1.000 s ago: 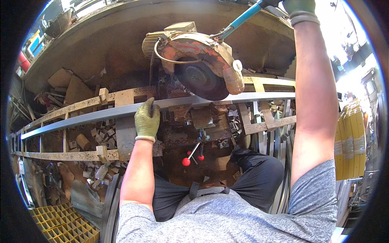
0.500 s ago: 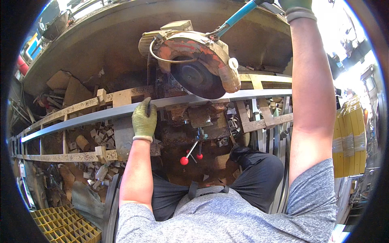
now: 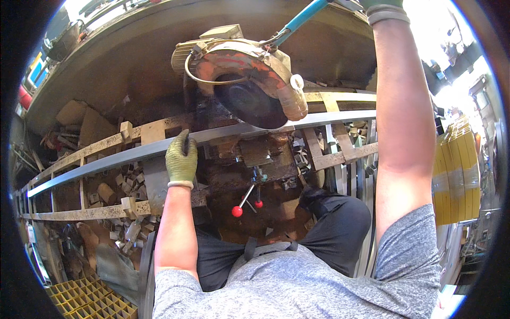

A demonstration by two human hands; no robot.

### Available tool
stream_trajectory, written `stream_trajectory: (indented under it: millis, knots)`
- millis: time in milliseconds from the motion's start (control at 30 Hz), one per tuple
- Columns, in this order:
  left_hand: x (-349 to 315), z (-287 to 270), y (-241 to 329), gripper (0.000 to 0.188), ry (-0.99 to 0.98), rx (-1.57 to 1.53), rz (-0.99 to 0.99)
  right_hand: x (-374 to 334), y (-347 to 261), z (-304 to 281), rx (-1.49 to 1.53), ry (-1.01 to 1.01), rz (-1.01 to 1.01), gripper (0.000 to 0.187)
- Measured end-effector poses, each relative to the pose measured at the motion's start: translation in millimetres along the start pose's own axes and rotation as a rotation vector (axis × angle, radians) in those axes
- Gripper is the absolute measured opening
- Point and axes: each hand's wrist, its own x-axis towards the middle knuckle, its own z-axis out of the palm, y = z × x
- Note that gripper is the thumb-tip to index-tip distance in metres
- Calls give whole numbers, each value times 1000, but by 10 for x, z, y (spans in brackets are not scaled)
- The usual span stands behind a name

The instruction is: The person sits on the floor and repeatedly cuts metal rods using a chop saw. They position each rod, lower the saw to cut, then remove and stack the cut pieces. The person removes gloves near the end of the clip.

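My left hand, in a yellowish-green glove, grips a long silver metal bar with fingers over its top. The bar runs across the work area beneath a cut-off saw. The saw's dark round blade sits at the bar, under a worn red-and-grey guard; whether it touches the bar I cannot tell. A blue lever rises from the saw toward my gloved right hand at the top edge. That hand's fingers are cut off by the picture, but the lever leads into it.
A clamp lever with a red knob stands before the saw. Pale frame rails carry the bar's left side. Cut offcuts lie below them. Stacked yellow pieces stand at right; a yellow grid lies lower left.
The whole view has shifted slightly, with the saw, bar and both hands appearing a little further left. My left hand keeps its place on the bar, and the saw's pose looks much the same.
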Motion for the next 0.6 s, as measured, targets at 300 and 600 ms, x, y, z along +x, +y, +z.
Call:
stream_trajectory:
  millis: [300, 600]
  knots:
    - [6, -3, -7, 37, 8, 42, 69, -29, -53, -122, -8, -31, -22, 26]
    - [-12, -4, 6, 42, -60, -30, -22, -263, -63, -168, 48, -40, -64, 42]
